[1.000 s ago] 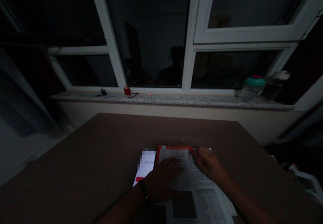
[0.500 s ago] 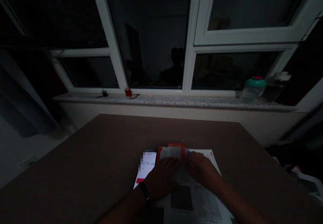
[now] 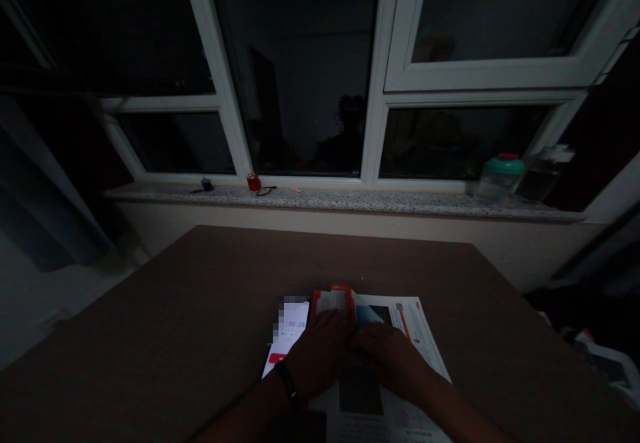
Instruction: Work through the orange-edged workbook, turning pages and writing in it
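A printed newspaper [image 3: 426, 333] lies on the brown table, one part of it with a red heading strip. My left hand [image 3: 323, 353] rests flat on its left part, fingers stretched forward, a dark band around the wrist. Beside it, my right hand [image 3: 387, 356] has its fingers curled at a page edge that is folded over toward the left. The fingertips are partly hidden in shadow. A lit phone [image 3: 293, 326] with a running timer lies just left of the newspaper, partly covered by my left forearm.
The table top [image 3: 210, 296] reaches to the wall under the window. On the stone sill [image 3: 320, 198] stand a small red jar [image 3: 253, 182], a dark little item [image 3: 207, 184], a teal-lidded bottle [image 3: 501, 176] and another clear bottle [image 3: 544, 173]. Papers [image 3: 603, 363] lie at the far right.
My right hand has moved left and nearer to me, drawing the page edge over. More of the printed sheet on the right now shows. My left hand has stayed nearly still.
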Demonstrator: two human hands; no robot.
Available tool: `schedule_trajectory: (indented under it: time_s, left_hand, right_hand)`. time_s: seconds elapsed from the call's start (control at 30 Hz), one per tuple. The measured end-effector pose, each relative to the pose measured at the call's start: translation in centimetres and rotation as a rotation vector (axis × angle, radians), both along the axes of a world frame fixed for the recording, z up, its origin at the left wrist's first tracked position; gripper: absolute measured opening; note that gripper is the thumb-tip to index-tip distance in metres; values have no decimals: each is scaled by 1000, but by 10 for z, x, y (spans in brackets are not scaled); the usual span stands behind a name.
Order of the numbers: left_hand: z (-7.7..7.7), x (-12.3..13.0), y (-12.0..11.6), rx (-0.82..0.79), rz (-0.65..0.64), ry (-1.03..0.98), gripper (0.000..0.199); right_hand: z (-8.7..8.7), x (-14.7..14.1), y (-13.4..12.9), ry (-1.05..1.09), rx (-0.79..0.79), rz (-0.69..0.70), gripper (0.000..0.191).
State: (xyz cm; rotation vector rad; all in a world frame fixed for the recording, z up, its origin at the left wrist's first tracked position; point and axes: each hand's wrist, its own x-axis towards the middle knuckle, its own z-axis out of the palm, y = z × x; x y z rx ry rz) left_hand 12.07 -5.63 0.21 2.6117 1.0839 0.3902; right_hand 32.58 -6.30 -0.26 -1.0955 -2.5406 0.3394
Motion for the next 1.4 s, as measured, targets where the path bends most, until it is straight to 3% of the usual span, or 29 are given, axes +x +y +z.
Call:
schedule_trajectory:
  time_s: [0.23, 0.4, 0.63, 0.9, 1.03, 1.23, 1.4]
  left_hand:
    - [12, 4, -1, -25, 28, 41, 66]
    - [16, 5, -1, -39, 15, 61, 52]
    - [9, 2, 2, -24, 59, 12, 55]
    - [-1, -2, 2, 9, 59, -18, 74]
    - [0, -4, 3, 19, 77, 4, 61]
    - [6, -7, 5, 58, 213, 75, 44]
    - [9, -5, 3, 59, 195, 81, 41]
  right_hand:
    - [17, 18, 13, 58, -24, -123, 24]
    - [16, 28, 20, 82, -86, -137, 35]
    - [9, 31, 22, 59, -118, -113, 41]
    - [8, 29, 21, 57, -119, -75, 41]
    - [10, 27, 19, 59, -118, -49, 42]
    - [15, 25, 16, 56, -151, -46, 41]
    - [15, 25, 16, 52, -165, -38, 43]
